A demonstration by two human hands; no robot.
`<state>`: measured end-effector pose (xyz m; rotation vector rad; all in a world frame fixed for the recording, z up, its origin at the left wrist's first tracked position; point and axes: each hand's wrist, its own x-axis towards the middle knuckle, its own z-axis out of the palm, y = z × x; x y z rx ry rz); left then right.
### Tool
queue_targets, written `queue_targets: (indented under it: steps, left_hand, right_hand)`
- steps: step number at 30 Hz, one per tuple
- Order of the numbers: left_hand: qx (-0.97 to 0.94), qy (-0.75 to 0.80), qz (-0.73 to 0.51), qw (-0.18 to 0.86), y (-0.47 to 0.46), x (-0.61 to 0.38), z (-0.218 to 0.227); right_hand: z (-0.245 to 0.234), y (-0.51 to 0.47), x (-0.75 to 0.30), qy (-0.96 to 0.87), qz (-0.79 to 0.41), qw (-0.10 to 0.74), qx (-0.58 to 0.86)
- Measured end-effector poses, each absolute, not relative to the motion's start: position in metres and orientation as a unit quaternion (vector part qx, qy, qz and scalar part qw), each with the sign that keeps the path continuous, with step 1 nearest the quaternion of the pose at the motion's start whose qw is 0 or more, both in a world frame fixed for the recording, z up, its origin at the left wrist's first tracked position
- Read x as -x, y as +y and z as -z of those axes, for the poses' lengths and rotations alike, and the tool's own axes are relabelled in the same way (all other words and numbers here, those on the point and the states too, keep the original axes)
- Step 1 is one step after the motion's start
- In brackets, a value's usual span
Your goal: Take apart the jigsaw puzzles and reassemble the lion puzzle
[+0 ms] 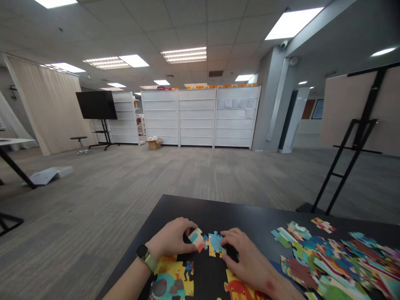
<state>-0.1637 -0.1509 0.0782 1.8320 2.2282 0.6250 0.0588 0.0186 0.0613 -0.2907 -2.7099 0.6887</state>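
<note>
My left hand (172, 238) pinches a cream, blue and red jigsaw piece (196, 238) between thumb and fingers, just above the black table. My right hand (246, 256) grips the right edge of a light-blue and yellow jigsaw piece (215, 242). The two pieces are side by side, their facing edges very close; I cannot tell if they interlock. Below my left hand lies a joined puzzle section (170, 280) with a teal animal on yellow. Partly hidden under my right forearm is another section (239, 287) with a red-orange animal on yellow.
A big heap of loose jigsaw pieces (340, 260) covers the right side of the black table (187, 204). One yellow and pink piece (323, 225) lies apart behind the heap. Beyond the table's far edge stands a black-legged easel (339, 166) on the right.
</note>
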Motion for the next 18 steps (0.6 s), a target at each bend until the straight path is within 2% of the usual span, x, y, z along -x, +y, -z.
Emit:
queue_targets:
  steps: [6,18]
  left_hand:
    - [-0.601,0.763,-0.229,0.063,-0.150,0.177,-0.069]
    - [-0.630,0.723,-0.273,0.079,-0.149,0.174,-0.061]
  right_hand:
    - [-0.050,0.029,-0.059,-0.945,-0.234,0.205,0.098]
    - [-0.053,0.022,-0.061,-0.947,-0.240,0.181,0.117]
